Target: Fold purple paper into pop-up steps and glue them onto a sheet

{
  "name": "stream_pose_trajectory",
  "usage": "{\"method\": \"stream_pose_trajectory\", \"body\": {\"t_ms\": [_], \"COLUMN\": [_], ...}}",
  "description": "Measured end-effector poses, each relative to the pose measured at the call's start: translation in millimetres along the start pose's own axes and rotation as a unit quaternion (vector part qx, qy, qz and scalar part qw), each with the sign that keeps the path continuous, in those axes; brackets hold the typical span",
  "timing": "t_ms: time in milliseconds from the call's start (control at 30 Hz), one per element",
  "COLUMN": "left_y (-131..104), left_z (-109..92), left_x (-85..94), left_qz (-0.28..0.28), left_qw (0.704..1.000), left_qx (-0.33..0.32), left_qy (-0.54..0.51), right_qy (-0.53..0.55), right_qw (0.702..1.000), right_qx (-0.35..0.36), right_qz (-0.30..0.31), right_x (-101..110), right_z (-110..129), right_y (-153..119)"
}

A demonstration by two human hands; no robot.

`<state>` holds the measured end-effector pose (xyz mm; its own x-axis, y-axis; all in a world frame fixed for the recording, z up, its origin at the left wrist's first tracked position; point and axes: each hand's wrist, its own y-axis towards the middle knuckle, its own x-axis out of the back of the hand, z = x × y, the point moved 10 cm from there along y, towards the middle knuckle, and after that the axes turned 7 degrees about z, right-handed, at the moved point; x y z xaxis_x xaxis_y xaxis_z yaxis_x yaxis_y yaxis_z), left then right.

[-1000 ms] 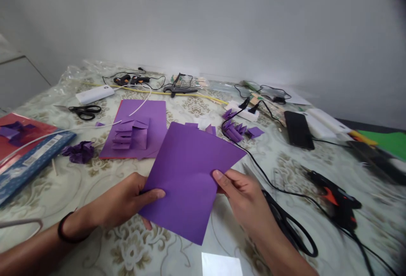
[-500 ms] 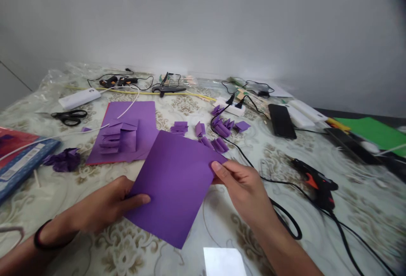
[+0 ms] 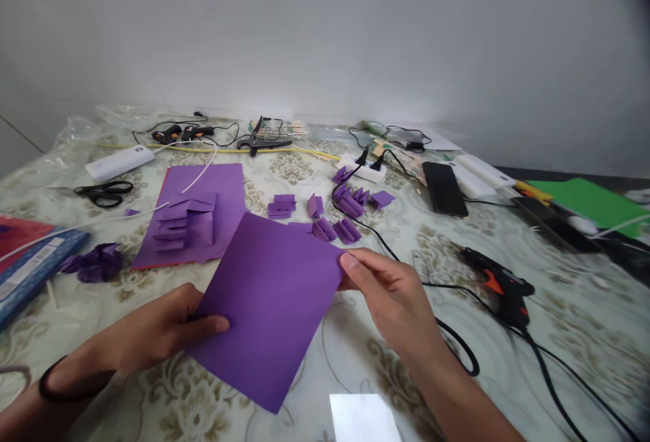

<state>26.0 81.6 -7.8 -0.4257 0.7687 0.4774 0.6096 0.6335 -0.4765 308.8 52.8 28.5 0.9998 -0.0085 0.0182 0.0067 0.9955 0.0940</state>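
Between my two hands a sheet of purple paper (image 3: 269,313) is held up, tilted above the table. My left hand (image 3: 170,327) grips its left edge, thumb lying on top. At the upper right corner my right hand (image 3: 388,286) pinches the sheet between thumb and fingers. Behind it, to the left, purple sheets (image 3: 231,188) lie flat, with folded purple paper pieces (image 3: 175,222) on them. More small folded purple pieces (image 3: 350,205) are scattered beyond the held sheet.
A black hot glue gun (image 3: 502,286) with its cord lies at right. Black scissors (image 3: 104,193), crumpled purple paper (image 3: 96,262) and a blue-and-red packet (image 3: 45,266) are at left. Further back are a white power strip (image 3: 363,168), a phone (image 3: 444,188) and green paper (image 3: 589,205).
The view has shifted slightly. My hands and the purple sheet have moved a little left and toward me in the view; both grips stay the same.
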Motion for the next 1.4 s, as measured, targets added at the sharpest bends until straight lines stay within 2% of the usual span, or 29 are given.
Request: {"method": "stream_pose_trajectory", "body": {"t_ms": [133, 167, 267, 333, 467, 533, 700, 867, 933, 1167, 1400], "left_y": [5, 6, 2, 1, 4, 3, -2, -9, -11, -14, -12], "left_z": [-12, -16, -23, -26, -28, -26, -28, -28, -29, -29, -27], "left_x": [-9.6, -7.9, 7.2, 5.9, -6.4, -7.1, 4.7, 12.4, 11.2, 6.9, 3.8], "left_qz": [0.022, 0.004, -0.107, -0.115, -0.057, -0.052, -0.101, -0.158, -0.161, -0.149, -0.141], "left_qw": [0.995, 0.990, 0.971, 0.965, 0.961, 0.960, 0.954, 0.961, 0.962, 0.969, 0.963], "left_qx": [-0.064, -0.087, -0.125, -0.136, -0.127, -0.119, -0.137, -0.128, -0.121, -0.095, -0.090], "left_qy": [-0.078, -0.114, -0.172, -0.193, -0.237, -0.250, -0.248, -0.188, -0.183, -0.175, -0.209], "right_qy": [-0.021, -0.027, -0.047, -0.066, -0.109, -0.126, -0.141, -0.113, -0.125, -0.172, -0.200], "right_qw": [0.999, 0.999, 0.999, 0.998, 0.993, 0.991, 0.986, 0.987, 0.984, 0.977, 0.973], "right_qx": [0.002, 0.000, -0.009, -0.015, -0.013, -0.011, -0.039, -0.113, -0.123, -0.096, -0.085], "right_qz": [-0.024, -0.026, -0.013, 0.003, 0.031, 0.042, 0.081, 0.035, 0.039, 0.088, 0.074], "right_x": [7, 8, 2, -4, -13, -16, -26, -26, -26, -27, -26], "right_z": [-1, -2, -2, -3, -1, 1, 0, -14, -18, -19, -19], "right_y": [-1, -1, -1, -1, -3, -4, -10, -18, -17, -12, -15]}}
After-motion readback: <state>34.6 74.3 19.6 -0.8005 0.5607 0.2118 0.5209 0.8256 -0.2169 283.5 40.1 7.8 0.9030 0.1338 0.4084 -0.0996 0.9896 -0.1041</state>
